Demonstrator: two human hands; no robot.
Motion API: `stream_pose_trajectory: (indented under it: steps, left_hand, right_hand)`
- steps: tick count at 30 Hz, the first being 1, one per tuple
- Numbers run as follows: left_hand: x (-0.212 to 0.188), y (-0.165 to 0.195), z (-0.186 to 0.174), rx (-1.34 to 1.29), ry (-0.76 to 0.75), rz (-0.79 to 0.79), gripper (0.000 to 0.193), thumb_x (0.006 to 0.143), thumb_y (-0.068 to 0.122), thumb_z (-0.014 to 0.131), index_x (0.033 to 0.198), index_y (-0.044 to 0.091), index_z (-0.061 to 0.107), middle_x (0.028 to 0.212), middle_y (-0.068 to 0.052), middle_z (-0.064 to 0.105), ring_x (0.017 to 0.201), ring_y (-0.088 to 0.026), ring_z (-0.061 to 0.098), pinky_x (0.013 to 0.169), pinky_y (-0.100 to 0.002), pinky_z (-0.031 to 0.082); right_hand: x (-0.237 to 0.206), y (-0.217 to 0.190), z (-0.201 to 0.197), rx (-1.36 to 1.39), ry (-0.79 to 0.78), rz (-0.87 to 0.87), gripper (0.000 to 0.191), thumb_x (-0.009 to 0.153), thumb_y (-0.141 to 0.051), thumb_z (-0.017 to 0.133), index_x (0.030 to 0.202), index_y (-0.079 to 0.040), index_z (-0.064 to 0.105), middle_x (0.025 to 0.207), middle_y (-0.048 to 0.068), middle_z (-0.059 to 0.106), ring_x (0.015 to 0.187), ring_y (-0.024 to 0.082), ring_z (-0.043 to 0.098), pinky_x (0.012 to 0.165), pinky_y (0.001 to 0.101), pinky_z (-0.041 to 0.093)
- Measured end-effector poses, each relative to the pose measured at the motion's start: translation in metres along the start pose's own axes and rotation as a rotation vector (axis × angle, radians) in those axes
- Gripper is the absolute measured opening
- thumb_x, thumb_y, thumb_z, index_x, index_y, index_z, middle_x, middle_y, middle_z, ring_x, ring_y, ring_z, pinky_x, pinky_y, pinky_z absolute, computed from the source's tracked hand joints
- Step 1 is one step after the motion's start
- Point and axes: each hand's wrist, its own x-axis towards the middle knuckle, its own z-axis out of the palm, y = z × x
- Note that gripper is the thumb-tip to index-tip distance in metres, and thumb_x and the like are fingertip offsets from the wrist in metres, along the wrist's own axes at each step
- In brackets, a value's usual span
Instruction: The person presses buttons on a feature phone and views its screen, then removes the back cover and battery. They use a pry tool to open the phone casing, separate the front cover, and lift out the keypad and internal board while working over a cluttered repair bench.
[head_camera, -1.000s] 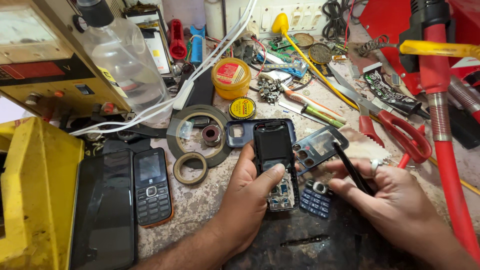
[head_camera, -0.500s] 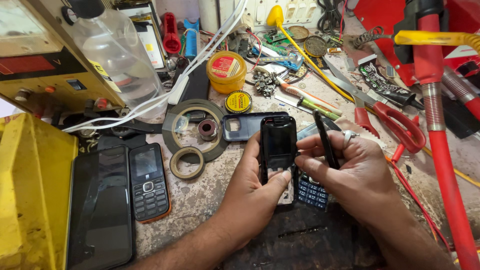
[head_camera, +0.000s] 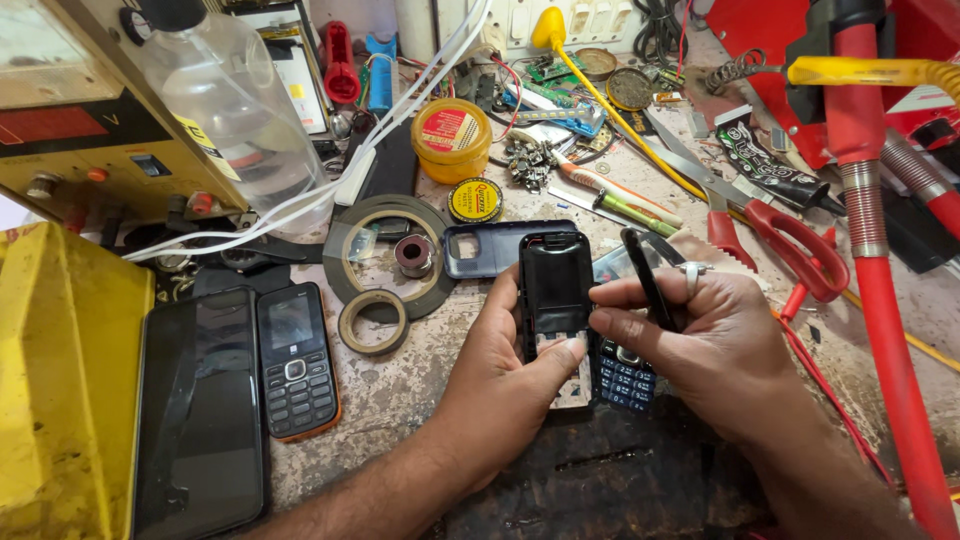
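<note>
While the head view takes in pretty much the whole bench (head_camera: 420, 390), what shows first is how messy it is: a pale, stained, scuffed top with a dark worn mat at the near edge under the hands. A yellow box (head_camera: 60, 380) sits at the far left, with a yellowish bench power unit (head_camera: 90, 130) behind it and a clear plastic bottle (head_camera: 235, 110) leaning against that. A red pipe stand (head_camera: 880, 300) runs down the right side.

Label-wise: a round orange tub with a red and white label on its lid (head_camera: 452, 135) stands behind a small flat black tin with a yellow rim (head_camera: 475, 200). A black printed sachet (head_camera: 765, 165) lies at the right, by the red-handled scissors (head_camera: 790, 250). Rolls of tape (head_camera: 385, 255) lie mid-bench.

The left hand (head_camera: 510, 370) has its grip closed around a black phone shell (head_camera: 555, 290), thumb pressed on the lower part, held up just above the bench centre. The right hand (head_camera: 700, 340) pinches a thin black tool (head_camera: 648, 280) next to the shell, over a dark blue keypad (head_camera: 625, 378). A black keypad phone (head_camera: 295, 360) and a bigger touchscreen phone (head_camera: 200, 400) lie at the left.
</note>
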Motion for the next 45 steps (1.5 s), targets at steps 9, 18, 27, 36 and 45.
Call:
stream_pose_trajectory:
  steps: [9,18,27,36,45]
  left_hand:
    - [-0.001,-0.006,0.000,0.047,-0.001,0.074,0.071,0.086,-0.007,0.068,0.151,0.009,0.043,0.116,-0.002,0.062,0.093,-0.006,0.058,0.077,-0.021,0.052]
    - [-0.001,0.000,0.000,0.049,-0.002,0.049,0.070,0.084,-0.007,0.066,0.148,0.009,0.042,0.118,-0.003,0.063,0.098,-0.007,0.063,0.082,-0.024,0.056]
    - [-0.004,0.005,-0.001,-0.121,-0.036,-0.039,0.061,0.088,0.000,0.062,0.146,0.007,0.044,0.120,-0.005,0.067,0.105,-0.009,0.066,0.091,-0.026,0.056]
    - [-0.004,0.010,0.001,-0.333,-0.170,-0.107,0.047,0.110,0.029,0.036,0.138,-0.003,0.057,0.118,-0.013,0.073,0.093,-0.017,0.070,0.085,-0.031,0.059]
    - [-0.006,0.009,-0.003,-0.260,-0.160,-0.185,0.045,0.112,0.031,0.037,0.127,-0.002,0.063,0.096,-0.010,0.073,0.079,-0.014,0.071,0.071,-0.030,0.059]
  right_hand:
    - [-0.003,0.004,0.001,0.085,-0.010,0.030,0.018,0.079,-0.002,0.080,0.096,0.001,0.077,0.082,0.003,0.078,0.074,0.008,0.070,0.069,0.0224,0.057]
    - [-0.005,0.015,-0.005,0.208,-0.012,0.177,0.018,0.080,-0.001,0.078,0.097,0.001,0.074,0.080,0.006,0.075,0.062,0.008,0.062,0.053,0.0217,0.045]
    - [-0.010,0.013,-0.009,0.115,0.077,0.180,0.023,0.085,-0.009,0.077,0.107,-0.003,0.075,0.079,0.002,0.066,0.053,0.004,0.048,0.044,0.0203,0.036]
    - [-0.014,-0.002,-0.016,0.148,0.093,-0.017,0.025,0.099,-0.008,0.072,0.121,0.000,0.080,0.067,0.000,0.054,0.048,0.003,0.039,0.041,0.0199,0.027]
    - [-0.020,0.001,-0.014,0.155,0.094,0.056,0.024,0.085,-0.004,0.076,0.108,-0.004,0.081,0.059,-0.002,0.059,0.045,0.004,0.042,0.040,0.0217,0.028]
